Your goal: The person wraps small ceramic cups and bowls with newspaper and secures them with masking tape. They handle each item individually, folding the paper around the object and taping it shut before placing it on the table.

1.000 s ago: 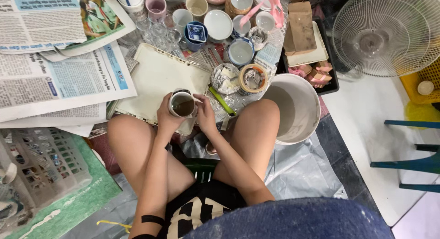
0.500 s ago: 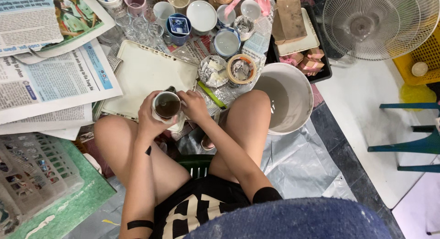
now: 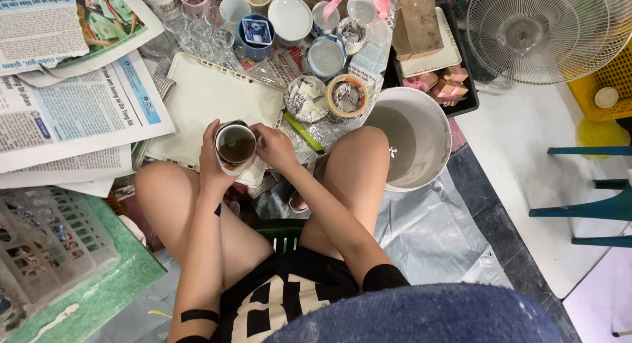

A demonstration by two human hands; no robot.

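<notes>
Between the knees, just over the near edge of a cream tray point(image 3: 204, 96), I see a small white cup point(image 3: 235, 147) with a dark inside, held mouth up. Left hand point(image 3: 212, 160) wraps its left side, fingers clamped on the wall. Right hand point(image 3: 275, 147) pinches the cup's right rim, fingers closed on it. Beside the right knee sits a big white bucket point(image 3: 431, 129) with grey water. Past the tray: two paper-stuffed bowls point(image 3: 329, 96), a green stick point(image 3: 304, 132), more cups and bowls point(image 3: 289, 17). Newspapers point(image 3: 72, 106) lie left, a fan point(image 3: 546, 30) far right, plastic sheet point(image 3: 428, 231) under it all.
</notes>
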